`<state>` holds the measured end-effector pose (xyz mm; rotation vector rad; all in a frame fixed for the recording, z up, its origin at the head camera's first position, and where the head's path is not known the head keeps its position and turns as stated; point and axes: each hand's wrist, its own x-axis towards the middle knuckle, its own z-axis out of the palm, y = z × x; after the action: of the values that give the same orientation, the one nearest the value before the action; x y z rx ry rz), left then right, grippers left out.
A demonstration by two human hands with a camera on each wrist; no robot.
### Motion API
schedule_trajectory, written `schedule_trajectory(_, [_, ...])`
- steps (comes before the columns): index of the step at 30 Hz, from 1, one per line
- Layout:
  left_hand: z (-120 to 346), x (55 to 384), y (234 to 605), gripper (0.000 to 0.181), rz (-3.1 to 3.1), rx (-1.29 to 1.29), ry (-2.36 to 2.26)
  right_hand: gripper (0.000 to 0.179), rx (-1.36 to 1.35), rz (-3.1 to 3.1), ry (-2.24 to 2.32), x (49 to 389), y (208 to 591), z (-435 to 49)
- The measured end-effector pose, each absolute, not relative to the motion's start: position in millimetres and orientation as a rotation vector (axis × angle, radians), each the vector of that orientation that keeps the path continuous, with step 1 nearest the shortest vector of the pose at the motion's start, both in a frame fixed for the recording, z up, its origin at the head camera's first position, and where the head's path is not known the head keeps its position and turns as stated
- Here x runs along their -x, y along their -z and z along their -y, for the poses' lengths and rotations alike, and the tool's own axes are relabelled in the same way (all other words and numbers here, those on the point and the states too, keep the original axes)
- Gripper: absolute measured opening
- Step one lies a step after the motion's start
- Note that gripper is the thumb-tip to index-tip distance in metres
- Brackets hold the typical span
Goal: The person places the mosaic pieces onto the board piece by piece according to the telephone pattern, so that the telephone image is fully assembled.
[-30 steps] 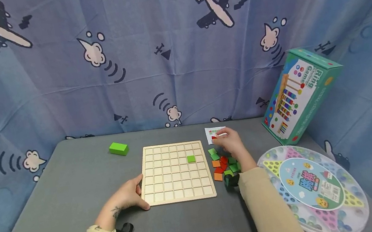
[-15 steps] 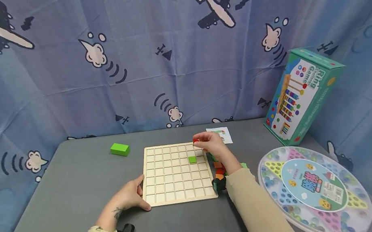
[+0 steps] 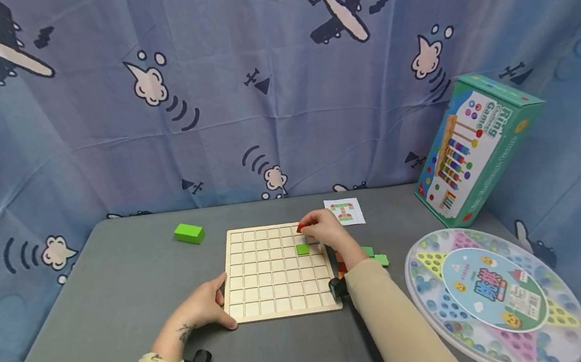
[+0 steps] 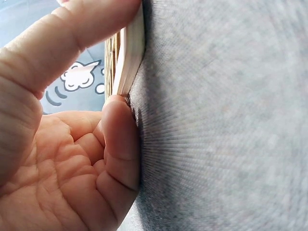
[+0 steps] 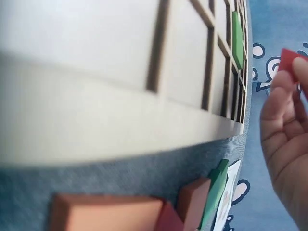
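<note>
A pale wooden grid board [image 3: 260, 276] lies flat on the grey table. At its left edge my left hand [image 3: 196, 309] holds it, thumb by the near corner; the left wrist view shows a curled finger against the board's side. My right hand [image 3: 327, 229] pinches a small red tile [image 3: 300, 228] between thumb and fingertips over the board's far right part. In the right wrist view the red tile [image 5: 287, 58] is partly covered by the fingers. One green square tile [image 3: 302, 249] sits in a cell just nearer than the right hand.
Loose green tiles [image 3: 381, 260] and orange pieces [image 5: 113, 211] lie right of the board, partly hidden by the right arm. A pattern card [image 3: 346, 211] is behind them. A green block [image 3: 189, 233] stands at back left; a game box [image 3: 478, 149] and round marble board [image 3: 496, 294] are right.
My right hand has moved left from the pattern card to above the board's far right cells, carrying the red tile. The left hand stays at the board's left edge.
</note>
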<state>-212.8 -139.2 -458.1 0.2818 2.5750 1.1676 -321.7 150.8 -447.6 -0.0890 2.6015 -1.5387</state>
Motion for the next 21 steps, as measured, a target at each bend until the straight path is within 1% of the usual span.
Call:
schedule_trajectory(5, [139.8,212.9,458.3,0.111,-2.581,-0.283,-1.157,0.017,0.12,-2.728,1.327,322.1,446.0,-146.1])
schedule_trajectory(9, [140.3,213.2,458.6,0.111,-2.578,-0.284,-1.153,0.011,0.18,-2.806,1.227,321.8,446.4,-141.9])
schedule_trajectory(13, [140.4,214.0,458.6,0.111,-2.575,-0.277,-1.151,0.005,0.164,-2.849,1.146,322.3,446.5,-139.4])
schedule_trajectory(21, [140.7,214.0,458.9,0.111,-2.577,-0.294,-1.145,0.004,0.147,-2.869,1.024,322.7,446.5,-138.2])
